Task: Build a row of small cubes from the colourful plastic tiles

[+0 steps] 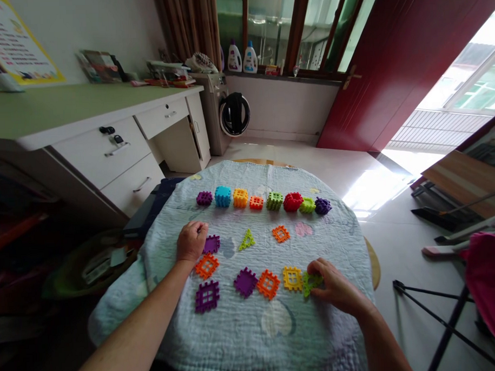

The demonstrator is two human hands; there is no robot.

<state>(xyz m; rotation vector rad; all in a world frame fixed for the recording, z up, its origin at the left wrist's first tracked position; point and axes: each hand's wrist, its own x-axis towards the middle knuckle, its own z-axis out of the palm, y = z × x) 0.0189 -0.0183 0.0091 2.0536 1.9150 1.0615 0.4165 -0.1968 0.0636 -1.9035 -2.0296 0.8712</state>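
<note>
My right hand (334, 286) has its fingers closed on a light green triangular building tile (309, 283), beside a yellow square window tile (292, 278). My left hand (191, 240) rests as a loose fist on the cloth, with nothing seen in it. Beside that fist lies a purple square tile (211, 244), partly covered. Toward me are an orange window tile (207, 266) and a purple window tile (207, 296). A solid purple tile (246, 282) and another orange tile (268, 284) lie between the hands. Farther off are a green triangle tile (251, 239) and an orange square (280, 234).
Across the far side of the cloth-covered round table (253, 342) runs a row of stacked tiles, including a blue stack (222, 196) and a red stack (293, 202). A desk (86, 110) stands left, a washing machine (213, 113) behind, a folding chair (451, 319) right.
</note>
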